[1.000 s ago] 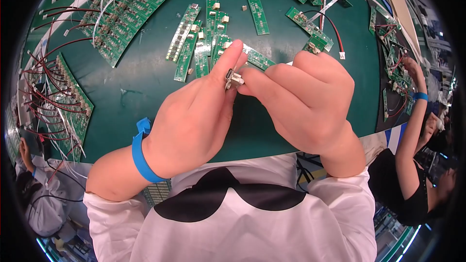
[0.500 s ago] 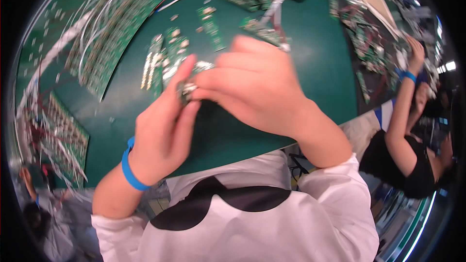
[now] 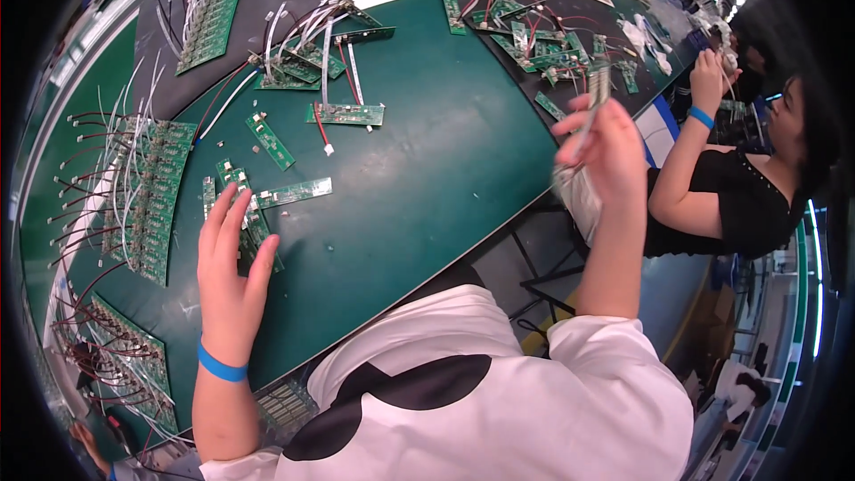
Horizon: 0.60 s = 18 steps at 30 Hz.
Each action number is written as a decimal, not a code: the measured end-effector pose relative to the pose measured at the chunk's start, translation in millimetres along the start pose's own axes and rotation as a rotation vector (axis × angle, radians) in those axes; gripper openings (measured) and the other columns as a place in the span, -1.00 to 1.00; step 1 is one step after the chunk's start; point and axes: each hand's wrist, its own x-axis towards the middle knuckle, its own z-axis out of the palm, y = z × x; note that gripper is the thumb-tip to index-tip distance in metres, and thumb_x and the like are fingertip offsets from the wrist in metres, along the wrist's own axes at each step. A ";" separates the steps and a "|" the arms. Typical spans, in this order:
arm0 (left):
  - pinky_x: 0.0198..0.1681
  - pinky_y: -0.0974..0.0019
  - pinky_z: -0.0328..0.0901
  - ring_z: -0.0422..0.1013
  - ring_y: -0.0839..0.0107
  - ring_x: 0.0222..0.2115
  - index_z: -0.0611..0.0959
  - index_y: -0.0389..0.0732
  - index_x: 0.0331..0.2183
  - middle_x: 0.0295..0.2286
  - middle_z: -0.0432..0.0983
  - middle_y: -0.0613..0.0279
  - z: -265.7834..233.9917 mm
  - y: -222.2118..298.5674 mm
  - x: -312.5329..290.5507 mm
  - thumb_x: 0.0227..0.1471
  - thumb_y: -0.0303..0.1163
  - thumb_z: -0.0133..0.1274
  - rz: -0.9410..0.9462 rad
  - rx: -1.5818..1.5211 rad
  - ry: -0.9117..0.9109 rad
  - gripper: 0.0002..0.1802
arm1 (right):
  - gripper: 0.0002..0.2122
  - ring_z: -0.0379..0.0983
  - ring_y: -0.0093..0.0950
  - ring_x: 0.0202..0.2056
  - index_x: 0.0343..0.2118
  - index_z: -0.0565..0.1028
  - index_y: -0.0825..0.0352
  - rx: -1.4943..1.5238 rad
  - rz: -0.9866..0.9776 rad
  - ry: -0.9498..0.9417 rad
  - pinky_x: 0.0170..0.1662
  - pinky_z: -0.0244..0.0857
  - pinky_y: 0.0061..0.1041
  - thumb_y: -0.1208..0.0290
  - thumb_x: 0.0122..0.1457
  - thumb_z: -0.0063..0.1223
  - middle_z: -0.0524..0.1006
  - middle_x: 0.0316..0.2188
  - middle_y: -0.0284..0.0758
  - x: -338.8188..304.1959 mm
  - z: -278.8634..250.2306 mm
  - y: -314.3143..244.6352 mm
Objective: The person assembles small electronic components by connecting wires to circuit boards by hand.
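My left hand [image 3: 230, 276], a blue band [image 3: 223, 367] round its wrist, is open above a few small green circuit boards [image 3: 233, 175]. Whether the fingertips touch them I cannot tell. One narrow board [image 3: 298, 192] sticks out to the right of these fingers, and another board [image 3: 271, 142] lies just beyond. At the right my right hand [image 3: 607, 147] is raised near the table edge, fingers closed on a narrow circuit board [image 3: 598, 85]. Motion smears that board, and a pale wire or strip runs below the fingers.
Large wired board panels [image 3: 153, 196] lie at the left, another panel [image 3: 212, 27] farther back. Wired boards [image 3: 303, 62] are heaped at the far middle. A dark mat [image 3: 499, 31] carries a pile of boards [image 3: 543, 40]. Another person [image 3: 726, 183] works at the right.
My hands have parted. The right hand has swung far right with a narrow board; the left has opened and moved left over the boards. The view has turned rightward.
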 end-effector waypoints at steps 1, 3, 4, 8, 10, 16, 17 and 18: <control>0.06 0.17 0.12 0.17 0.05 0.05 0.38 -0.24 0.00 0.04 0.21 0.00 -1.4 0.6 -0.9 -0.14 -0.47 0.14 -0.033 0.100 -0.022 -0.40 | -0.69 0.47 -0.44 -0.64 -0.20 0.32 0.40 -0.079 0.023 0.089 -0.64 0.33 -0.59 0.22 0.29 -0.35 0.53 -0.48 -0.16 5.6 -26.8 -6.0; 0.09 0.11 0.06 0.10 0.02 0.08 0.42 -0.19 -0.01 0.07 0.15 0.02 8.9 -6.1 -2.4 -0.17 -0.43 0.17 -0.039 0.120 -0.057 -0.40 | -0.67 0.49 -0.45 -0.60 -0.20 0.33 0.38 -0.078 0.029 0.216 -0.65 0.30 -0.63 0.18 0.29 -0.35 0.53 -0.46 -0.21 22.5 -82.4 -1.7; 0.09 0.09 0.05 0.11 0.00 0.07 0.44 -0.15 -0.02 0.06 0.18 0.02 8.1 -4.4 -2.8 -0.18 -0.42 0.17 0.012 0.220 -0.085 -0.42 | -0.65 0.50 -0.44 -0.60 -0.19 0.33 0.39 -0.137 0.079 0.316 -0.65 0.30 -0.62 0.17 0.29 -0.38 0.53 -0.45 -0.18 38.6 -103.2 3.3; 0.10 0.01 0.01 0.14 0.00 0.05 0.51 -0.12 -0.17 0.00 0.27 0.08 16.4 -12.9 -2.7 -0.15 -0.42 0.14 0.069 0.231 -0.058 -0.61 | -0.68 0.48 -0.49 -0.57 -0.18 0.35 0.36 -0.206 0.167 0.290 -0.59 0.28 -0.61 0.17 0.28 -0.32 0.54 -0.42 -0.23 93.2 -140.9 30.7; 0.13 -0.01 -0.02 0.14 0.04 0.06 0.51 -0.14 -0.24 -0.02 0.29 0.12 16.7 -14.6 -1.6 -0.14 -0.45 0.12 0.075 0.204 -0.040 -0.68 | -0.69 0.46 -0.53 -0.55 -0.18 0.36 0.35 -0.200 0.206 0.215 -0.54 0.28 -0.61 0.18 0.26 -0.27 0.54 -0.40 -0.26 112.2 -151.2 35.7; 0.14 -0.05 -0.07 0.27 0.23 -0.02 0.55 -0.16 -0.41 -0.17 0.44 0.23 15.1 -18.3 -5.3 -0.09 -0.52 0.07 0.130 0.216 0.101 -0.90 | -0.64 0.34 -0.55 -0.55 -0.30 0.43 0.41 -1.041 0.005 0.404 -0.47 0.20 -0.59 0.11 0.15 -0.06 0.48 -0.49 -0.33 125.6 -107.8 43.2; 0.14 -0.05 -0.07 0.27 0.23 -0.02 0.55 -0.16 -0.41 -0.17 0.44 0.23 11.9 -18.5 -6.9 -0.09 -0.52 0.07 0.113 0.222 0.104 -0.90 | -0.66 0.33 -0.52 -0.50 -0.32 0.44 0.42 -1.140 -0.305 0.509 -0.40 0.21 -0.57 0.15 0.13 -0.03 0.46 -0.46 -0.30 100.1 -68.8 36.9; 0.11 -0.01 -0.01 0.33 0.23 -0.09 0.55 -0.17 -0.39 -0.23 0.47 0.23 11.6 -18.4 -6.1 -0.09 -0.53 0.07 0.098 0.184 0.124 -0.88 | -0.68 0.33 -0.49 -0.45 -0.33 0.44 0.43 -1.225 -0.621 0.622 -0.34 0.22 -0.55 0.19 0.12 0.00 0.44 -0.42 -0.27 70.0 -29.5 29.9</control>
